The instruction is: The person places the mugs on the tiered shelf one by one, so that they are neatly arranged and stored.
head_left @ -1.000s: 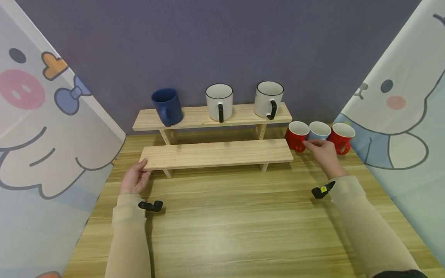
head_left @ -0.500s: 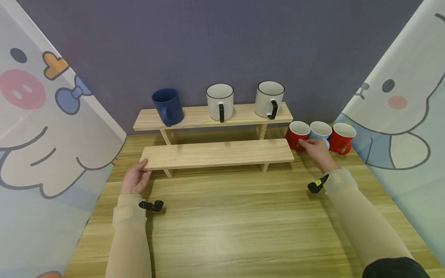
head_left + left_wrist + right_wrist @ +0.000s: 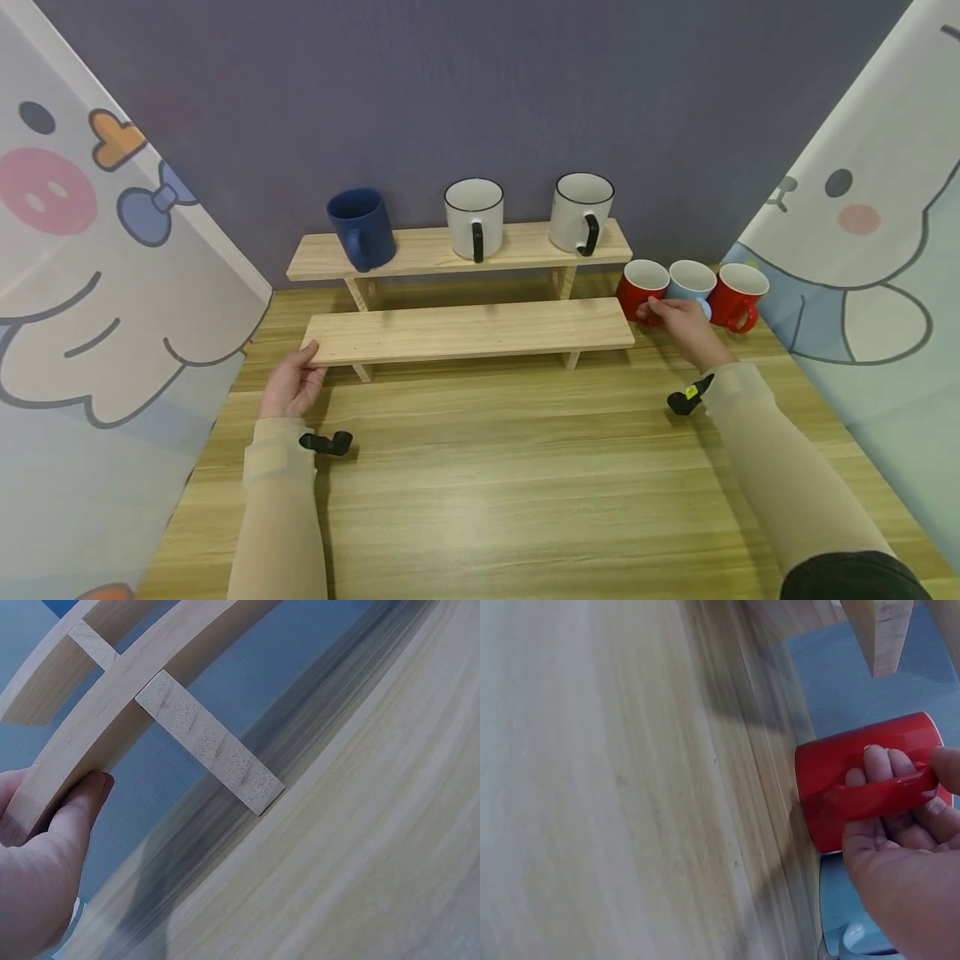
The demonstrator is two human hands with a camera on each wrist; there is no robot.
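My right hand [image 3: 681, 323] was on it, fingers hooked through the handle [image 3: 881, 796] of the inner red mug [image 3: 634, 295]! That mug stood upright on the desk [image 3: 480, 467], just off the right end of the lower shelf [image 3: 472, 332], its white inside facing up. Right beside it came the light blue mug [image 3: 687, 288], white inside too, then the outer red mug [image 3: 729, 303], white within, handle towards me. Up on the upper shelf [image 3: 420, 250], the dark blue mug [image 3: 363, 233] held the left, blue inside and out; the middle white mug [image 3: 467, 223] and the right white mug [image 3: 572, 218] showed white insides under black rims.

And there was the change! A second earlier my hand had only its fingertips at that handle and hid the light blue one next door; now it had come across to the left, and a bit of pale blue handle peeked out. The inner red mug hadn't left its spot.

So, a narrow grip: fingers curled through the loop, thumb pressed to its upper end. My left hand [image 3: 291, 385], steady as before, gripped the lower shelf's left end, thumb on top, fingers underneath.
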